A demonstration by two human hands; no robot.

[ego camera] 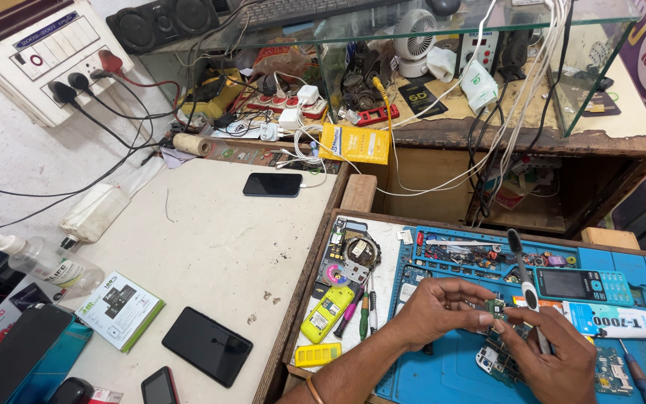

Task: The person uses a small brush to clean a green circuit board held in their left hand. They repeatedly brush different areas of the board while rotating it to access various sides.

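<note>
Both of my hands are working low over the blue repair mat (443, 374). My left hand (435, 310) is pinching a small green circuit board (496, 307) between thumb and fingertips, just above the mat. My right hand (558, 359) is gripping a slim black-tipped tool (523, 280), fingers closed around it, its lower end touching the board. I am seeing a teal keypad phone (583, 285) lying just beside.
</note>
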